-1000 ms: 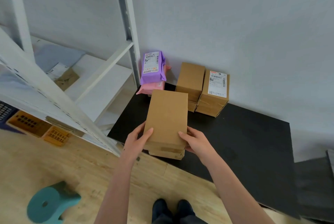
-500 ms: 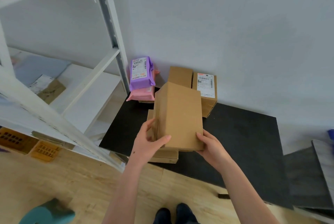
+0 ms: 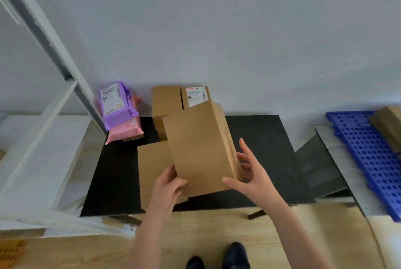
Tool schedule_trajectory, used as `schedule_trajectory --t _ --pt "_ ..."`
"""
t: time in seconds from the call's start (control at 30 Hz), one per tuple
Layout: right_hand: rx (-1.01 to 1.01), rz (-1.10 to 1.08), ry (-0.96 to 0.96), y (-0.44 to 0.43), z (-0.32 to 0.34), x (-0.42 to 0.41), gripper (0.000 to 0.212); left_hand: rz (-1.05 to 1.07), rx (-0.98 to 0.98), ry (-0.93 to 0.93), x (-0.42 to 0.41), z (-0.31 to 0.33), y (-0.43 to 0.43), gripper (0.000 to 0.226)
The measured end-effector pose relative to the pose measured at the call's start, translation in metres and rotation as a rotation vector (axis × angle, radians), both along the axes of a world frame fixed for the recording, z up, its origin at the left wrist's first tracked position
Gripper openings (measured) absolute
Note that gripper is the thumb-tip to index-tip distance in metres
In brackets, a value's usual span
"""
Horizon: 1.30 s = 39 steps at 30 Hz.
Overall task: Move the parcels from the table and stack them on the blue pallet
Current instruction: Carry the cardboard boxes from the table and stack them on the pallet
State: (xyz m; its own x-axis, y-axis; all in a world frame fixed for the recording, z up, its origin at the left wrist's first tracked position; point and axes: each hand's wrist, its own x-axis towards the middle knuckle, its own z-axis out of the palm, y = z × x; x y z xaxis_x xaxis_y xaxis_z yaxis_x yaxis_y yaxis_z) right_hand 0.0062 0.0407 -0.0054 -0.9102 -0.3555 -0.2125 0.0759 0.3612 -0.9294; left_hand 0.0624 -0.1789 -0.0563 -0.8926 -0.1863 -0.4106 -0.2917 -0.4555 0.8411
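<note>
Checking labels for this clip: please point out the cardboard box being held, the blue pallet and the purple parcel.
held cardboard box (image 3: pixel 199 149): head view, middle of its broad top face.
blue pallet (image 3: pixel 366 160): head view, bare perforated deck.
purple parcel (image 3: pixel 119 118): head view, purple wrap below its label.

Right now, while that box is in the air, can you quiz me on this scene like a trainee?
1. True or false: the left hand and the right hand both hold the cardboard box above the black table.
2. On which side of the person is the blue pallet?
3. The purple parcel lies on: A) the pink parcel, B) the blue pallet, C) the cardboard box.
Key: 1 true; 2 their right; 3 A.
</note>
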Motion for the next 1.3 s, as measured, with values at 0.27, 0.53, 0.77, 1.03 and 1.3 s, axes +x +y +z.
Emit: schedule_trajectory --t 0.27,0.53,0.77,1.03,1.3 --pt "0.188 -0.106 0.235 0.073 -0.002 0.033 0.114 -0.244 -0.39 0.08 -0.018 0.004 0.073 0.047" --pt "0.236 -0.262 0.218 0.164 0.001 0.058 0.092 -0.352 -0.371 0.207 -0.018 0.008 0.152 0.038" --pt "-0.234 -0.321 0.049 0.272 0.007 0.09 0.071 -0.266 -0.197 0.221 0.003 0.022 0.248 0.02" --pt "-0.39 -0.415 0.043 0.379 0.003 0.117 0.064 -0.382 -0.175 0.152 0.029 0.025 0.367 0.041" --pt "-0.42 -0.503 0.065 0.455 -0.005 0.135 0.057 -0.475 -0.225 0.218 0.03 0.023 0.445 0.039"
